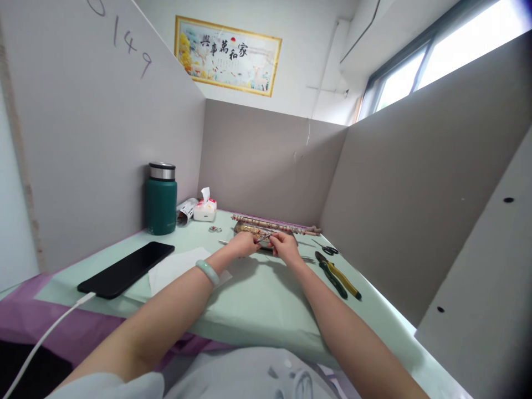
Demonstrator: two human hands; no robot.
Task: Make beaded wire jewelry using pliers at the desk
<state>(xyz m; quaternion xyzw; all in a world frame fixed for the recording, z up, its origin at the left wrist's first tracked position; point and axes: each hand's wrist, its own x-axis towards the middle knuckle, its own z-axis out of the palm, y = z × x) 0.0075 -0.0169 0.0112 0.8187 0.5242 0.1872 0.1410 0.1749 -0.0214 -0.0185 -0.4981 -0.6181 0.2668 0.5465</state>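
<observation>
My left hand (243, 244) and my right hand (285, 246) meet at the middle of the pale green table (257, 299), fingers pinched together. Between them runs a thin metal needle or pin (264, 237), held by both hands, too small to name for sure. A pale green bangle (208, 271) sits on my left wrist. Just behind the hands lies a flat tray of beads (249, 228), and behind that a long beaded strand (274, 224).
A black phone (127, 269) with a white cable lies at the left on a white sheet (174, 269). A green flask (160, 199), a tissue pack (205, 209), pliers (338, 275) and small scissors (326, 248) stand around. Grey partition walls enclose the table.
</observation>
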